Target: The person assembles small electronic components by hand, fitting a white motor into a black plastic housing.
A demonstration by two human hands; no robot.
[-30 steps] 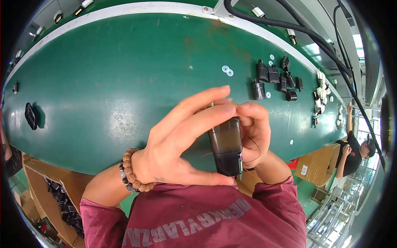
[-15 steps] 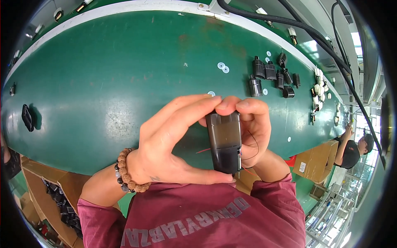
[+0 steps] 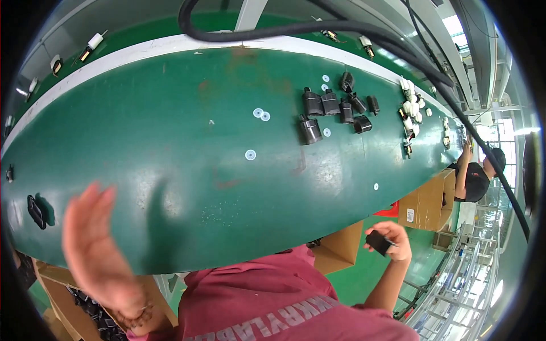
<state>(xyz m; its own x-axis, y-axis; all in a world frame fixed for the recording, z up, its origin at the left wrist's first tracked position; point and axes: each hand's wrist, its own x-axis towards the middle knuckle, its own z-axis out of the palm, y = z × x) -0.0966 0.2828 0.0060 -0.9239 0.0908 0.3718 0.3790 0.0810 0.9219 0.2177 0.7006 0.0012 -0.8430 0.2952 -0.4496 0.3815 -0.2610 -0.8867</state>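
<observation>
My left hand (image 3: pixel 96 244), blurred by motion, reaches over the left part of the green table with its fingers stretched out and nothing in it. Beyond its fingertips, toward the left edge, a dark oval plastic shell (image 3: pixel 36 212) rests on the tabletop. Off to the right, past the near edge of the table, my right hand (image 3: pixel 396 236) is closed around a small black plastic case (image 3: pixel 378 241). It hangs near an open cardboard box, and the palm side of the grip is partly hidden.
Black plastic housings (image 3: pixel 311 102) stand and lie right of the middle of the green table (image 3: pixel 187 125), with thin clear discs (image 3: pixel 250 154) around. White parts (image 3: pixel 410 108) are piled farther right. Cardboard boxes (image 3: pixel 426 202) line the near side. A co-worker (image 3: pixel 475 179) sits far right; black cables (image 3: pixel 318 25) hang overhead.
My hands have parted: the left let go of the black case and swung left, while the right carried it to the right, past the table edge. The whole view has also shifted.
</observation>
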